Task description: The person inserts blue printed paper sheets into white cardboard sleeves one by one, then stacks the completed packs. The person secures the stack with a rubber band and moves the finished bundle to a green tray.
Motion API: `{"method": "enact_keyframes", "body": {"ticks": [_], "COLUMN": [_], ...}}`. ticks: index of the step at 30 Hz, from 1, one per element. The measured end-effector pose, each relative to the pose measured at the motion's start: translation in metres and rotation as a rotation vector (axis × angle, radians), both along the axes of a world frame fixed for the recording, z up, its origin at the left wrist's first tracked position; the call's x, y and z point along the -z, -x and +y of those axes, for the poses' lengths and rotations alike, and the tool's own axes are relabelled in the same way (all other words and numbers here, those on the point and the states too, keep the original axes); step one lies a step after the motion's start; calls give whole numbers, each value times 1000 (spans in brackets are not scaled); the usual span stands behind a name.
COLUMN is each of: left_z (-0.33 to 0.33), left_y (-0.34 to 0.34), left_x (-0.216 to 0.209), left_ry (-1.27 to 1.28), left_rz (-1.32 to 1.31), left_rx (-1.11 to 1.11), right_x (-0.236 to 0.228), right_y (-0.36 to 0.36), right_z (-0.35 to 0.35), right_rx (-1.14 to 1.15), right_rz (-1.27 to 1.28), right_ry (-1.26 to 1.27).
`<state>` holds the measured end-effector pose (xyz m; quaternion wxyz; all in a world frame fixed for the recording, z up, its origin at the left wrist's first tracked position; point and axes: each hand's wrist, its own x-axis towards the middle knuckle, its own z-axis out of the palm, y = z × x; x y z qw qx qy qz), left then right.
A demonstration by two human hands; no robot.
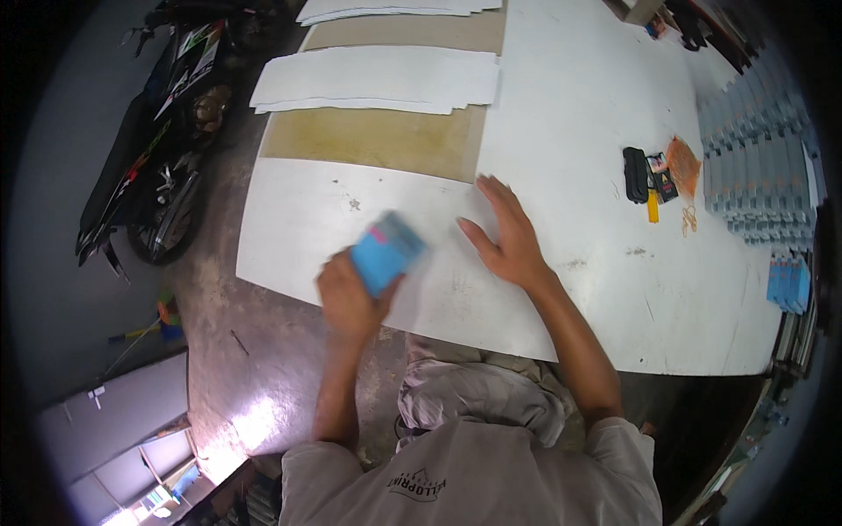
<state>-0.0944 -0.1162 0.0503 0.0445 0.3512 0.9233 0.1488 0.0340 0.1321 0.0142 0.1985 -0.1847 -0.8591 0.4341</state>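
Note:
A small blue box [383, 256] with a pink mark and a greyish far end is gripped in my left hand [347, 296], just above the white table [430, 307] near its front edge. Motion smears the box, so its details do not show. My right hand [507, 235] is over the table to the right of the box, apart from it. Its fingers stretch forward with the thumb spread away, and nothing is in it.
Stacks of white sheets [377, 79] lie on a tan board [368, 140] at the far left. A black pouch [635, 174], an orange bag [683, 165] and small items sit at right. Grey stacked pieces [754, 175] and blue boxes [788, 283] line the right edge. A motorcycle [158, 149] stands at left.

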Motion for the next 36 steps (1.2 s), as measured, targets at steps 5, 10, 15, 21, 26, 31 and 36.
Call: {"method": "enact_keyframes", "body": {"ticks": [5, 10, 15, 21, 26, 31, 36], "left_z": [-55, -72, -70, -64, -8, 38, 45], "left_y": [80, 117, 120, 59, -51, -79, -59], "left_x": [23, 18, 5, 7, 12, 16, 17], "left_ry": [-13, 35, 15, -520, -821, -970, -975], "left_rz": [287, 230, 255, 258, -739, -922, -885], "left_rx": [-390, -481, -408, -476, -603, -577, -576], "right_x": [34, 24, 18, -3, -5, -14, -47], "right_y": [55, 22, -41, -98, -78, 5, 21], "right_z": [14, -10, -53, -110, -46, 99, 100], "right_rx": [-43, -73, -109, -167, -69, 317, 243], "right_rz": [-159, -201, -290, -427, -217, -268, -560], "right_ry": [-545, -592, -570, -455, -403, -99, 113]}}
